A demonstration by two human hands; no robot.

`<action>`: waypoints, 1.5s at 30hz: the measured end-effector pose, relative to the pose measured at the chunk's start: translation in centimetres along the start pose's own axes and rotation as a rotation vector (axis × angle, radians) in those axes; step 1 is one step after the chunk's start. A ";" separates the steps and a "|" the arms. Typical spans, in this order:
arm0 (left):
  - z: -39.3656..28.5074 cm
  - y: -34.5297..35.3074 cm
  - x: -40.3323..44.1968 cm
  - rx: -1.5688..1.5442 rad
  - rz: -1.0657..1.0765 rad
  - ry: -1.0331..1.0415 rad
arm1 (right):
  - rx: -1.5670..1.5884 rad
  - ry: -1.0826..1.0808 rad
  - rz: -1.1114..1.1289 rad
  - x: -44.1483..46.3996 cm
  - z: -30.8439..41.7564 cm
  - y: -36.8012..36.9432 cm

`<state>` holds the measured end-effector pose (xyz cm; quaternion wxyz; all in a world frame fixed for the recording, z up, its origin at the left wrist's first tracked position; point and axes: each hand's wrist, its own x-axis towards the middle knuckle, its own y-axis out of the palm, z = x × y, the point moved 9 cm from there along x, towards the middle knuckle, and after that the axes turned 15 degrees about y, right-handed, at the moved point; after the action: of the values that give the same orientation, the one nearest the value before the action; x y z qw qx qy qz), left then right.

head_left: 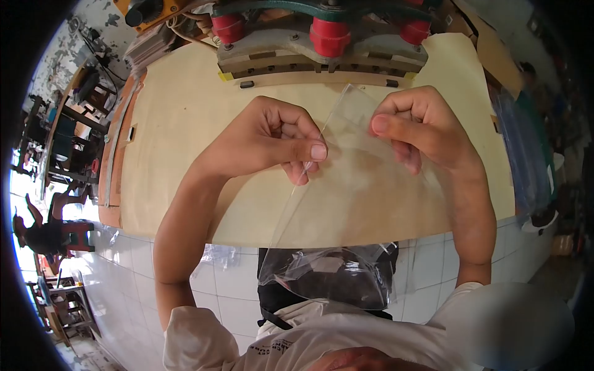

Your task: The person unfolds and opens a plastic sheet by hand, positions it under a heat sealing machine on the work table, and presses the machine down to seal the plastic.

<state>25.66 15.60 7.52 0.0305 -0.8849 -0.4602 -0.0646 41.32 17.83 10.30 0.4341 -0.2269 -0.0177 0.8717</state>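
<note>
A clear plastic sheet point(371, 191) hangs between my two hands, over the front part of the table and down toward my lap. My left hand point(278, 139) pinches its left edge between thumb and fingers. My right hand point(411, 127) is closed on the upper right part of the sheet, thumb against the curled fingers. One corner of the sheet points up toward the machine. Its lower end droops past the table's front edge. Whether it is one layer or a folded piece, I cannot tell.
A press-like machine point(322, 59) with red cylinders stands at the table's back. Pale paper covers the table point(167, 154). Stacked plastic sheets point(526, 148) hang at the right. At the far left another person point(43, 232) sits near a red stool. An orange box point(148, 12) is at the back left.
</note>
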 end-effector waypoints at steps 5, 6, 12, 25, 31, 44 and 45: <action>0.2 0.2 -0.3 -0.041 0.001 0.016 | 0.013 -0.011 0.000 0.2 -0.7 -0.1; 0.1 0.1 -0.4 -0.042 -0.005 0.010 | 0.015 -0.010 0.007 0.0 -0.6 0.1; -0.6 0.8 -0.9 -0.077 0.038 0.002 | 0.004 -0.044 -0.039 -0.9 -0.1 -0.1; -1.2 1.2 -1.3 -0.137 0.119 0.070 | 0.018 -0.142 -0.097 -2.3 0.7 -1.8; -1.1 1.7 -1.4 -0.141 0.152 0.066 | 0.024 -0.162 -0.088 -2.1 0.6 -1.7; -0.9 2.1 -1.5 -0.075 0.118 0.038 | 0.014 -0.103 -0.027 -2.5 0.6 -0.3; -0.9 2.3 -1.5 -0.077 0.116 0.038 | 0.013 -0.101 -0.026 -2.5 0.7 0.1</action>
<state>26.60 12.95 8.24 0.0089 -0.9093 -0.4045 -0.0971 42.28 15.98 11.89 0.4453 -0.1795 -0.0369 0.8764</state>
